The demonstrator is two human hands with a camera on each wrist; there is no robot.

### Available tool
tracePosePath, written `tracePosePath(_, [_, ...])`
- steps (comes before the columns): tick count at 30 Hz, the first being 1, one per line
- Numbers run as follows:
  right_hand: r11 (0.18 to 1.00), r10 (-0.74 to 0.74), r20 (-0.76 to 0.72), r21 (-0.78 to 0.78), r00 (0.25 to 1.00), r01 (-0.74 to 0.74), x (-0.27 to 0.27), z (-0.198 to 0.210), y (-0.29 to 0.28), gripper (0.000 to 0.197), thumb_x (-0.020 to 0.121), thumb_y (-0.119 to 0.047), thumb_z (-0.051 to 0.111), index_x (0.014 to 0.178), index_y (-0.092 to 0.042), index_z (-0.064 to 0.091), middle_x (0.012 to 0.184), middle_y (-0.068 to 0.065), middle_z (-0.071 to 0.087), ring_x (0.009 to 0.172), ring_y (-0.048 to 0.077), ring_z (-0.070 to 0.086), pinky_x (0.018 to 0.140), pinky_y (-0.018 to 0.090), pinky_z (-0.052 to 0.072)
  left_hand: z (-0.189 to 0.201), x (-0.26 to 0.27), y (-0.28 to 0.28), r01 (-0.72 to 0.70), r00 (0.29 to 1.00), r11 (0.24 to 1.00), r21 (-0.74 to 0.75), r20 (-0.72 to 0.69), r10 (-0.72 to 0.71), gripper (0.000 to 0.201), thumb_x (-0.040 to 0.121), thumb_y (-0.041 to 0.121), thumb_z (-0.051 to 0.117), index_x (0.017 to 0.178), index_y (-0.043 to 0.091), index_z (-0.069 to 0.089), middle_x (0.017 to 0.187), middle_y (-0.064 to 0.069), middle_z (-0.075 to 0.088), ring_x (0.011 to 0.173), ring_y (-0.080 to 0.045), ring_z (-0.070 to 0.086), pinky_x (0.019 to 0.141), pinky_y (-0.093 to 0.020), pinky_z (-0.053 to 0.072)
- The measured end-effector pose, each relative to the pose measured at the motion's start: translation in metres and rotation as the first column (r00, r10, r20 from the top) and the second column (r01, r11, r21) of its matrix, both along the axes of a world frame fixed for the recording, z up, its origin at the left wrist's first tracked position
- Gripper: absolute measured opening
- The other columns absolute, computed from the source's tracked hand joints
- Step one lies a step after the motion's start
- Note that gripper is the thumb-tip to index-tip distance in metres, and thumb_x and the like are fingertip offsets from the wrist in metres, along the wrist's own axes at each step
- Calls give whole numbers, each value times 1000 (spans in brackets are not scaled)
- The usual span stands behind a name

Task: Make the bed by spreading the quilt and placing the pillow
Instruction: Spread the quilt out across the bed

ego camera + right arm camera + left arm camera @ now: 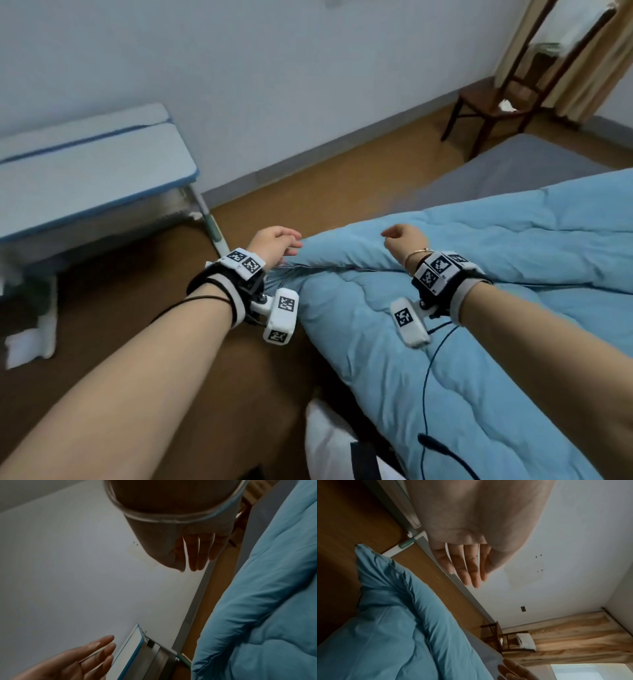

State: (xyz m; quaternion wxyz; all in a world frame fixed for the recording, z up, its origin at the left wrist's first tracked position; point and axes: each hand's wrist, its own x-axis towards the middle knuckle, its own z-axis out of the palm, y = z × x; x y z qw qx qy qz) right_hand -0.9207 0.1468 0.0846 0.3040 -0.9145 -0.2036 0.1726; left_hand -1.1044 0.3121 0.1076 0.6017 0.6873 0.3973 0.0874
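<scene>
A light blue quilt (pixel 479 274) lies rumpled on the bed, with a folded ridge running toward the bed's near left corner. My left hand (pixel 277 241) hovers at the tip of that ridge, fingers straight (pixel 467 566) and holding nothing. My right hand (pixel 400 240) hovers over the ridge a little to the right, its fingers (pixel 197 551) also straight and empty. Both wrist views show the quilt (pixel 393 615) (pixel 265 601) below the palms with a gap between. A white soft thing (pixel 329 442) shows at the bottom edge; I cannot tell whether it is the pillow.
Bare grey mattress sheet (pixel 513 164) shows beyond the quilt. A pale blue desk (pixel 85 171) stands at the left over the brown floor (pixel 308 185). A wooden chair (pixel 496 96) and a beige curtain (pixel 589 68) are at the far right. A black cable (pixel 428 377) hangs over the quilt.
</scene>
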Motion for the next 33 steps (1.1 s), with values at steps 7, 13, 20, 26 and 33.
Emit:
tracePosePath(7, [995,99,-33,26,995,-98,68,-5,187,27,87,-12,51,108,-12,67,116,10,68,110,27,61,91,27,45,20,61,163,-52,998,993,105,-26,55,20,94,12,42,99,15,61,95,-4,68,68,-5,59,54,-17,37])
tracePosePath(13, [995,95,-52,14,994,-95,111,-5,315,27,86,-11,50,107,-14,67,116,8,67,107,26,61,80,23,42,8,114,293,-13,999,994,106,-46,18,20,94,15,43,90,22,61,98,-1,71,75,-7,63,61,-19,43])
tracePosePath(20, [989,-144,-32,18,989,145,171,-16,427,27,87,-11,49,106,-15,66,116,6,67,105,25,62,79,23,41,-6,203,444,229,973,967,107,-48,-225,20,94,15,43,97,20,62,97,2,70,86,-12,64,66,-20,44])
tracePosePath(26, [919,-387,-55,55,921,390,203,1,469,26,87,-10,50,106,-13,67,115,8,67,107,25,61,88,27,44,12,292,516,479,878,871,106,-68,-474,22,93,16,45,84,28,61,90,6,71,79,-8,64,64,-20,46])
tracePosePath(33, [718,-692,-22,75,721,692,270,7,406,24,86,-9,51,101,-13,69,113,9,68,108,26,61,94,32,47,22,429,484,698,716,715,33,-8,-698,18,93,10,45,99,15,61,84,4,68,68,-4,60,58,-18,41])
